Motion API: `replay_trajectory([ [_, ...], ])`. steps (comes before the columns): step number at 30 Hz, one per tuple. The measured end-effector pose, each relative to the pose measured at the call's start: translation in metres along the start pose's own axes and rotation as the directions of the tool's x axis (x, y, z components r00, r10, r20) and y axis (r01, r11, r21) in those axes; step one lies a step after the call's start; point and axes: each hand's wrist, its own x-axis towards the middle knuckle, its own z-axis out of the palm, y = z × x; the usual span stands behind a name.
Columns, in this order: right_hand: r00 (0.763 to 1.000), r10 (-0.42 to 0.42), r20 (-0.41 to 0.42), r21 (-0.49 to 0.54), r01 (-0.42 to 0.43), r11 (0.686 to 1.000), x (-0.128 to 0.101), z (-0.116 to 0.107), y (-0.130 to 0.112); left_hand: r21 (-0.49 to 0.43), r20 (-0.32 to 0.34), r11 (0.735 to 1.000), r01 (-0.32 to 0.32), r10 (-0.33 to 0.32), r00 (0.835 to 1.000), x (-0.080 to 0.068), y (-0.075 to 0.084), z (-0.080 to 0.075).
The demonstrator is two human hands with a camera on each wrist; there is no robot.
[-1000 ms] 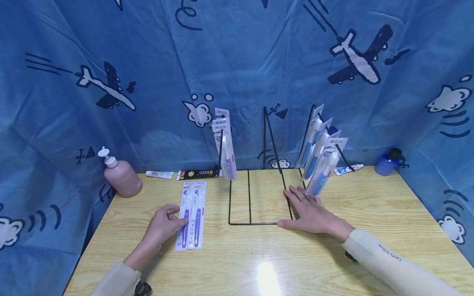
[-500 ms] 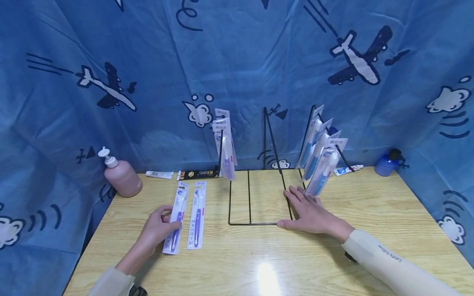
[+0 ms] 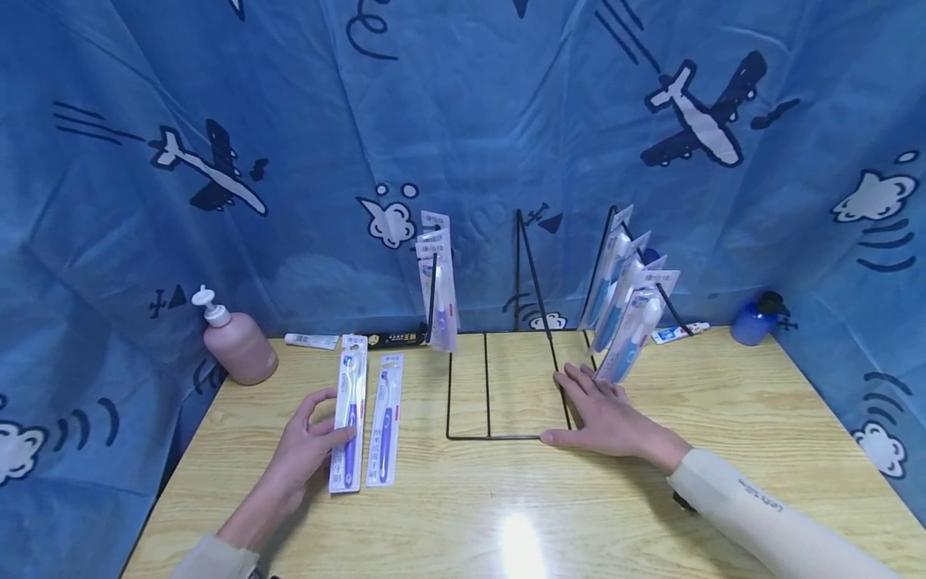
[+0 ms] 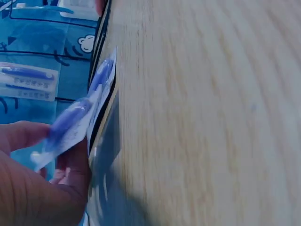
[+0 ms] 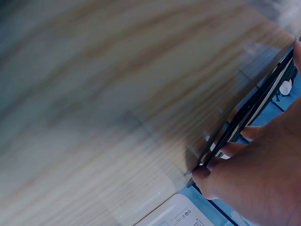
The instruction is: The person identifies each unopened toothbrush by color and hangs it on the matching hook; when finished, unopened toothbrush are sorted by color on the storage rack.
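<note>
Left hand: left hand (image 3: 304,446) is gripping a packaged toothbrush (image 3: 349,410) by its lower part, thumb on one face and fingers curled round the other; the left wrist view is showing the pack (image 4: 77,120) raised off the wood.
Held pack: it is hovering over the left half of the desk (image 3: 506,515), its long side running toward the back edge.
Second pack: another toothbrush pack (image 3: 385,418) is lying flat on the desk just beside the held one, on its right.
Right hand: right hand (image 3: 604,418) is lying flat with straight fingers, holding nothing, and pressing on the front right corner of the wire rack's base (image 3: 492,437).
Rack: the black wire rack (image 3: 519,265) is standing at the middle of the desk toward the back edge; packs (image 3: 438,281) are hanging on its left arm and more packs (image 3: 628,305) on its right arm.
Back edge: a pink pump bottle (image 3: 235,342) is standing at the back left corner, a blue bottle (image 3: 755,318) at the back right corner, and a small white tube (image 3: 311,341) is lying along the back edge.
</note>
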Motion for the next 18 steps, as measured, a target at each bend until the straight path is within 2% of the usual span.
replay_trajectory([
  [5, 1.000, 0.001, -0.006, -0.011, -0.001, 1.000, 0.000, -0.001, 0.001, -0.090, 0.018, 0.990, -0.109, 0.111, 0.994, -0.007, 0.005, 0.008],
  [10, 1.000, -0.003, -0.002, -0.011, 0.003, 1.000, 0.000, -0.001, 0.001, -0.176, 0.061, 0.957, -0.231, 0.244, 0.968, -0.019, 0.013, 0.022],
  [13, 1.000, -0.002, -0.003, -0.010, 0.002, 1.000, 0.000, 0.000, 0.001, -0.230, 0.089, 0.922, -0.313, 0.340, 0.936, -0.026, 0.019, 0.032],
  [18, 1.000, 0.000, -0.007, -0.015, 0.000, 1.000, 0.001, 0.001, 0.002, -0.302, 0.114, 0.850, -0.432, 0.482, 0.869, -0.037, 0.033, 0.046],
])
